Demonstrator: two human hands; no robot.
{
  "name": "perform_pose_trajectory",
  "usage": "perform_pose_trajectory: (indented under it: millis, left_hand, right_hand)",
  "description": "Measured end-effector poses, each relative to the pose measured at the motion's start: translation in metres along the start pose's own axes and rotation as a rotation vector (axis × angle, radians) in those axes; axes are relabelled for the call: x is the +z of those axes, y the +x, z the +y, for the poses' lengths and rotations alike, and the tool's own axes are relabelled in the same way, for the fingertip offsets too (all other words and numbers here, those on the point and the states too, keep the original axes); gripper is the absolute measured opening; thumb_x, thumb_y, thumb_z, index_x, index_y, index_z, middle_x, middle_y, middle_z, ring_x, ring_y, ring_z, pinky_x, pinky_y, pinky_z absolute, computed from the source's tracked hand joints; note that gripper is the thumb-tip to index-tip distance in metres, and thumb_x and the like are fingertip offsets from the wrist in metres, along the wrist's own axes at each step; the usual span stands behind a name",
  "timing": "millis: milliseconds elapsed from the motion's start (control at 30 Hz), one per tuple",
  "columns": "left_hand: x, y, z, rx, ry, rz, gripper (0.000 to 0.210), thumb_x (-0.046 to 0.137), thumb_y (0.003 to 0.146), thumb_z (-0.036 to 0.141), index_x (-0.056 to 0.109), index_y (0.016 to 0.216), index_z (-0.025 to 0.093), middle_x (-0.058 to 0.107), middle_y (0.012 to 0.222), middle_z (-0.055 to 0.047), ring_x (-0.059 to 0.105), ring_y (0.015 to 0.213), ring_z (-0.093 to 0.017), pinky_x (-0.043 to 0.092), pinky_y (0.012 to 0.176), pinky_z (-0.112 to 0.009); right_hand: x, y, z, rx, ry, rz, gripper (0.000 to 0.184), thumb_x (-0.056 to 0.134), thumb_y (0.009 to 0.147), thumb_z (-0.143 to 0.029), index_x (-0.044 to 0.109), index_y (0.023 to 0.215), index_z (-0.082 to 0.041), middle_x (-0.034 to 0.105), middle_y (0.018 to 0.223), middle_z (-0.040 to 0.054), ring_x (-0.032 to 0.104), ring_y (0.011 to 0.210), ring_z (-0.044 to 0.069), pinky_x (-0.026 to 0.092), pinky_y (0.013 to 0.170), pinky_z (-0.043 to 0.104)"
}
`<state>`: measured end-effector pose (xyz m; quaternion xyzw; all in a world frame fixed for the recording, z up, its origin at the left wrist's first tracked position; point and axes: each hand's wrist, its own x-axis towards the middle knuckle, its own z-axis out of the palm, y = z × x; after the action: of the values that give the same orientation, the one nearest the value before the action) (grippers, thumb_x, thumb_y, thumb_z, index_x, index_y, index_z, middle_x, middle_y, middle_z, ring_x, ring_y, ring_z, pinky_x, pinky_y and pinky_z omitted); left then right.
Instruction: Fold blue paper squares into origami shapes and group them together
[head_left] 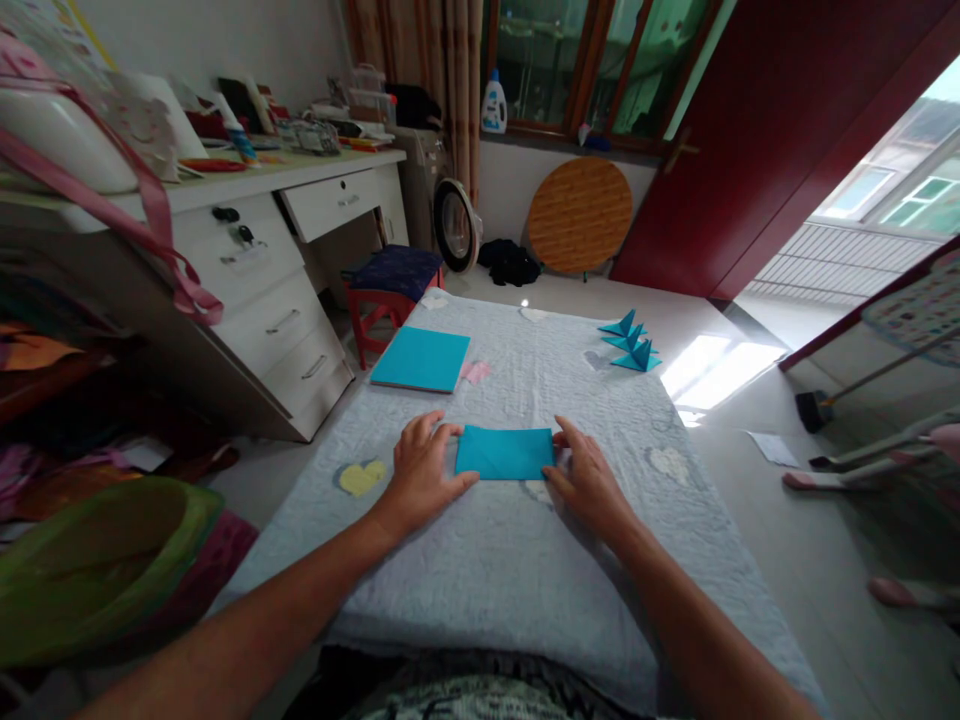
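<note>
A folded sheet of blue paper (505, 455), a wide rectangle with faint diagonal creases, is between my hands on the cloth-covered table. My left hand (426, 468) holds its left end, the thumb at the lower corner and the fingers at the upper one. At the right end, my right hand (589, 475) grips the edge between thumb and curled fingers. Beyond my left hand lies a square stack of blue paper (422, 359). Several folded blue paper pieces with upright points (636, 353) stand in a row at the table's far right.
The table wears a pale cloth (495, 580) with heart patches. A stool (396, 275) stands past its far left corner, beside a white desk (262, 290) with drawers. A green-lined basket (97, 570) is at the lower left. A red door (720, 120) stands at the right.
</note>
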<state>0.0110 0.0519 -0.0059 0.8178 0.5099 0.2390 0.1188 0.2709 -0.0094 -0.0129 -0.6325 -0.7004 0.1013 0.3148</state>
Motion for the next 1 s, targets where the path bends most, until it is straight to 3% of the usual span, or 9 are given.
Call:
perform_pose_trajectory:
  millis: [133,233,333,433,600,767,833,900,1000]
  left_hand:
    - [-0.008,-0.003,0.011,0.156,-0.172,0.061,0.031,0.072,0.077,0.023,0.062,0.106,0.020,0.059,0.130,-0.011,0.047,0.129,-0.030,0.040,0.109,-0.051]
    - [-0.015,-0.008,0.016,0.329,-0.205,0.028,0.009,0.061,0.085,0.016,0.063,0.091,0.022,0.070,0.108,-0.004,0.059,0.116,-0.023,0.043,0.106,-0.046]
    - [-0.024,-0.009,0.017,0.537,-0.084,0.097,0.017,0.051,0.087,0.012,0.064,0.089,0.021,0.073,0.093,-0.003,0.066,0.095,-0.018,0.044,0.104,-0.044]
    - [-0.034,-0.007,0.019,0.723,0.113,0.240,0.023,0.046,0.091,0.010,0.066,0.091,0.021,0.071,0.086,-0.003,0.065,0.082,-0.016,0.046,0.100,-0.040]
    - [-0.032,-0.009,0.040,0.828,0.268,0.336,0.023,0.047,0.095,0.009,0.065,0.086,0.020,0.064,0.072,0.001,0.061,0.072,-0.014,0.046,0.100,-0.037]
    - [-0.014,-0.024,0.059,0.794,0.245,0.117,0.018,0.047,0.096,0.015,0.064,0.093,0.018,0.065,0.077,-0.002,0.063,0.077,-0.017,0.045,0.101,-0.040]
    - [-0.017,-0.028,0.060,0.698,0.225,-0.009,0.021,0.052,0.095,0.021,0.062,0.113,0.016,0.070,0.100,-0.008,0.065,0.098,-0.023,0.041,0.108,-0.047]
    - [-0.025,-0.028,0.056,0.628,0.188,-0.115,0.041,0.057,0.092,0.028,0.054,0.131,0.016,0.065,0.127,-0.013,0.058,0.120,-0.029,0.034,0.113,-0.054]
    - [-0.041,-0.023,0.041,0.629,0.170,-0.244,0.053,0.060,0.085,0.017,0.050,0.137,0.018,0.055,0.144,-0.013,0.052,0.131,-0.029,0.029,0.116,-0.053]
  right_hand:
    - [0.001,-0.002,-0.002,0.062,0.108,0.106,0.066,0.053,0.084,-0.018,0.037,0.148,-0.021,0.066,0.105,0.0087,0.063,0.095,0.024,0.052,0.090,0.046]
    - [-0.003,0.000,-0.007,0.008,0.125,0.153,0.054,0.051,0.085,-0.015,0.049,0.139,-0.022,0.064,0.098,0.0072,0.062,0.091,0.024,0.052,0.088,0.045]
    - [-0.009,-0.001,-0.015,-0.110,0.004,0.241,0.045,0.051,0.087,-0.014,0.057,0.131,-0.023,0.062,0.106,0.0103,0.059,0.102,0.028,0.050,0.092,0.048]
    - [-0.012,-0.005,-0.025,-0.213,-0.106,0.351,0.050,0.052,0.093,-0.019,0.049,0.142,-0.026,0.058,0.123,0.0136,0.056,0.115,0.031,0.049,0.098,0.052]
    - [-0.005,-0.011,-0.038,-0.437,0.044,0.198,0.059,0.044,0.098,-0.012,0.031,0.154,-0.028,0.053,0.142,0.0139,0.057,0.126,0.023,0.056,0.095,0.038]
    - [0.001,-0.013,-0.032,-0.491,0.002,0.061,0.038,0.043,0.095,-0.008,0.067,0.121,-0.021,0.070,0.120,0.0126,0.068,0.107,0.022,0.058,0.092,0.038]
    - [0.000,-0.014,-0.027,-0.468,-0.027,0.050,0.035,0.045,0.093,-0.008,0.072,0.110,-0.021,0.071,0.116,0.0123,0.069,0.104,0.023,0.058,0.091,0.040]
    - [-0.003,-0.015,-0.023,-0.442,-0.022,0.043,0.036,0.045,0.090,-0.007,0.073,0.109,-0.021,0.071,0.119,0.0124,0.069,0.105,0.024,0.058,0.091,0.042]
    - [-0.008,-0.015,-0.019,-0.394,0.072,0.030,0.038,0.046,0.088,-0.008,0.073,0.112,-0.021,0.070,0.122,0.0127,0.070,0.108,0.024,0.059,0.091,0.040]
